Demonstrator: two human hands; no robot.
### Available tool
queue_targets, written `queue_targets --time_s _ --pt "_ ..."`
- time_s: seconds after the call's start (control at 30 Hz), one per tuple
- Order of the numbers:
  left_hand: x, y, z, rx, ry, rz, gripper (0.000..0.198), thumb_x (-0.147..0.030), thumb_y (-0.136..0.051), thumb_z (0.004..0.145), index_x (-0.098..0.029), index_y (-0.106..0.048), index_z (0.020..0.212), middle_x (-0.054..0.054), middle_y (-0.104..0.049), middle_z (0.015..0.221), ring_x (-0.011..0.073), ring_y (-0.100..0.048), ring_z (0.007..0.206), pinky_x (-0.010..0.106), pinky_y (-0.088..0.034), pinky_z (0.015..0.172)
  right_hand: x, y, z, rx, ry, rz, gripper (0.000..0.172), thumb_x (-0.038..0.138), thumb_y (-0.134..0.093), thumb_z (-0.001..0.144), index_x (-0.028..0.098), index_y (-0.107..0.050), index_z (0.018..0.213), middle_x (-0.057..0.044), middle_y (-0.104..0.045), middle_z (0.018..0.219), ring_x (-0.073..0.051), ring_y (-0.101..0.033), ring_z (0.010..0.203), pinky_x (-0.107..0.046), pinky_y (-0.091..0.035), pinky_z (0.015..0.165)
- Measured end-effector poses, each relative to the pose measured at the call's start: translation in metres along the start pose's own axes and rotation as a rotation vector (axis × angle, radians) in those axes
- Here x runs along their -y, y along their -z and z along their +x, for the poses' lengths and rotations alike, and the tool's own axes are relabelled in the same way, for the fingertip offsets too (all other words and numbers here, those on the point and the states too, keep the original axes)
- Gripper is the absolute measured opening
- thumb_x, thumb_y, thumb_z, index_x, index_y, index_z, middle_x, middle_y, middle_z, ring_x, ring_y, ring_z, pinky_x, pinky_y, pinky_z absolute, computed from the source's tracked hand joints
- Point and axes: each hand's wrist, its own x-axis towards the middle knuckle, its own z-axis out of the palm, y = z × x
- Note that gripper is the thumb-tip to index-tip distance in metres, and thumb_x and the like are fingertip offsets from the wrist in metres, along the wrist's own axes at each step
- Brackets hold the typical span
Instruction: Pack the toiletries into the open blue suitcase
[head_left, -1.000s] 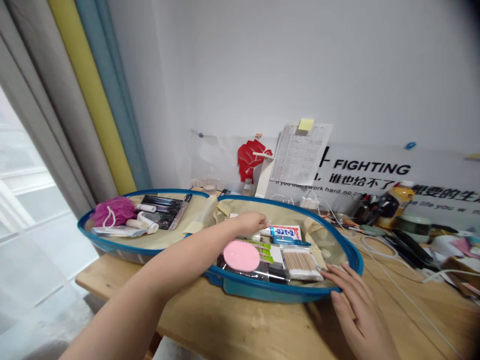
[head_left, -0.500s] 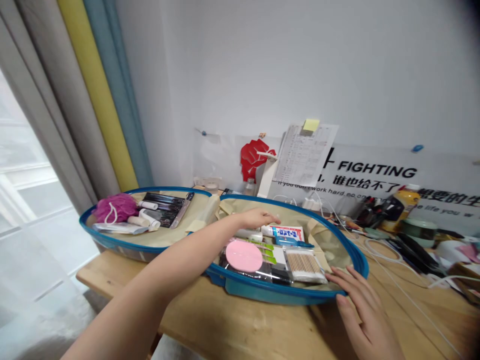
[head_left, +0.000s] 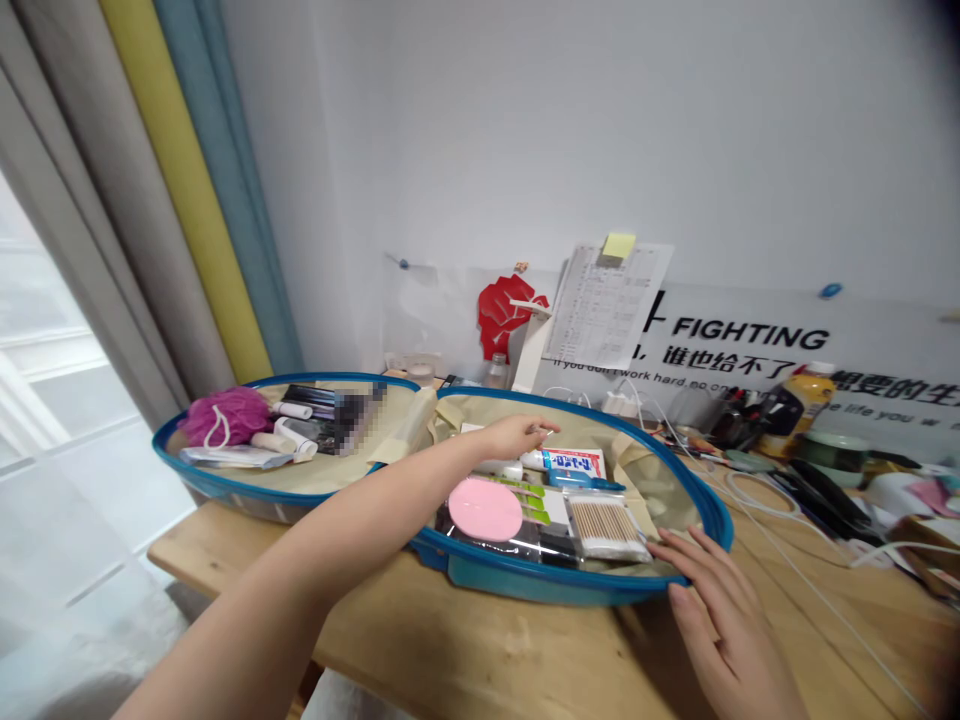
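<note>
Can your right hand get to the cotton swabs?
Probably yes: the right hand rests on the case's blue rim, right beside the cotton swab pack, and nothing seems to lie between them.

On my feed, a wooden table (head_left: 487, 670) carries an open blue-rimmed case (head_left: 555, 585) at its front edge. White cables (head_left: 817, 590) trail across the boards to the right, with a yellow bottle (head_left: 808, 400) and a pale green jar (head_left: 825, 462) farther back near the wall.
</note>
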Motion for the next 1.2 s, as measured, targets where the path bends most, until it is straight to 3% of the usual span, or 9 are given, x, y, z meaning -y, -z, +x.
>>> queue_targets --time_s 0.17,0.3,0.47,0.77,1.2 --pt "0.0 -0.003 0.002 -0.021 -0.017 0.134 0.033 -0.022 -0.042 0.091 -0.019 -0.058 0.12 0.0 -0.064 0.081 0.011 -0.056 0.072 0.022 -0.044 0.068 0.0 -0.001 0.0 0.0 -0.015 0.012 0.027 0.031 -0.043 0.09 0.025 -0.061 0.109 -0.005 -0.066 0.113 -0.026 -0.054 0.118 -0.045 -0.049 0.089" --pt "0.004 -0.007 0.003 -0.039 -0.018 0.223 0.029 -0.023 -0.052 0.087 -0.017 -0.061 0.113 0.002 -0.067 0.094 0.0118 -0.059 0.084 0.021 -0.044 0.076 -0.002 -0.002 -0.003 0.025 -0.051 0.029 0.029 0.033 -0.042 0.09 0.024 -0.062 0.109 -0.005 -0.066 0.115 -0.026 -0.053 0.119 -0.045 -0.048 0.092" --pt "0.009 -0.014 0.003 -0.012 -0.038 0.366 0.024 -0.026 -0.058 0.084 -0.027 -0.067 0.107 -0.002 -0.067 0.109 0.0146 -0.059 0.101 0.022 -0.042 0.082 -0.001 0.0 -0.001 0.026 -0.028 0.018 0.028 0.033 -0.042 0.09 0.024 -0.061 0.11 -0.005 -0.066 0.115 -0.026 -0.054 0.118 -0.045 -0.048 0.091" --pt "0.007 -0.025 0.003 0.143 -0.07 0.616 0.028 -0.021 -0.056 0.083 -0.034 -0.07 0.104 -0.007 -0.071 0.105 0.0146 -0.062 0.099 0.02 -0.043 0.073 0.001 -0.001 0.0 -0.006 0.006 -0.005 0.028 0.032 -0.041 0.091 0.025 -0.059 0.111 -0.005 -0.065 0.113 -0.026 -0.054 0.117 -0.045 -0.049 0.089" --pt "0.008 -0.015 0.001 0.233 -0.045 0.668 0.033 -0.015 -0.059 0.079 -0.034 -0.073 0.102 -0.001 -0.072 0.109 0.0191 -0.064 0.096 0.023 -0.04 0.067 0.001 0.0 0.001 0.002 0.021 -0.029 0.028 0.032 -0.04 0.091 0.025 -0.057 0.113 -0.006 -0.065 0.114 -0.027 -0.054 0.117 -0.046 -0.049 0.088"
